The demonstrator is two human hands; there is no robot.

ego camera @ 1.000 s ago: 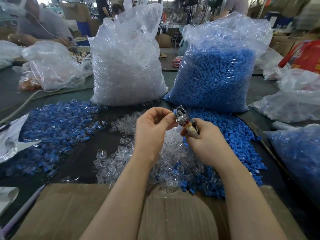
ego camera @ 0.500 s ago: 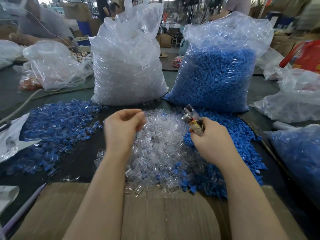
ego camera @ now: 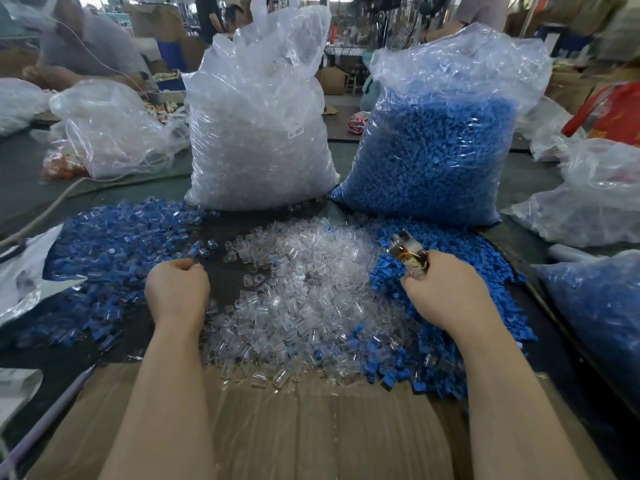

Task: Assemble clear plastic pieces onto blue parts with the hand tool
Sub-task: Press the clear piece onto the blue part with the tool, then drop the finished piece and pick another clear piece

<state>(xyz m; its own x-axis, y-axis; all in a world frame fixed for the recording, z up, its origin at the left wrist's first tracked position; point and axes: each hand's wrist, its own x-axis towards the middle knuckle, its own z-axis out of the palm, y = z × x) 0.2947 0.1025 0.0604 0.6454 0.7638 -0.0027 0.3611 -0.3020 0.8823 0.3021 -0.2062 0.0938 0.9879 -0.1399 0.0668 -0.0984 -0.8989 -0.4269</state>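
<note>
1. While the right hand [ego camera: 441, 292] gripped the hand tool [ego camera: 408, 256] with its metal head poking up and away from the person, the loose blue parts [ego camera: 446, 306] sat right under and around that hand, so the right side was clearly the nearer one for grabbing blue.
2. The clear plastic pieces [ego camera: 304, 289] lay heaped in the middle of the worktop [ego camera: 228, 275], between the two hands. That put them to the right of the left hand [ego camera: 176, 292] and to the left of the right one, just beside both.
3. The left hand was curled into a loose fist at the edge of the pile of finished blue-and-clear pieces [ego camera: 114, 244] on the far left. Honestly couldn't tell if it was pinching a piece or holding nothing, since the fingertips were tucked under.
4. My guess is the next pick came down to this: the tool hand was busy, so the left hand had to swing back right toward the clear heap, while blue was a short dip for the right fingers.
5. The pieces lay every which way, so no single long axis to line up with.
6. Two big bags, the bag of clear pieces [ego camera: 259, 133] and the bag of blue parts [ego camera: 436, 161], stood at the back, well apart from the hands.
</note>
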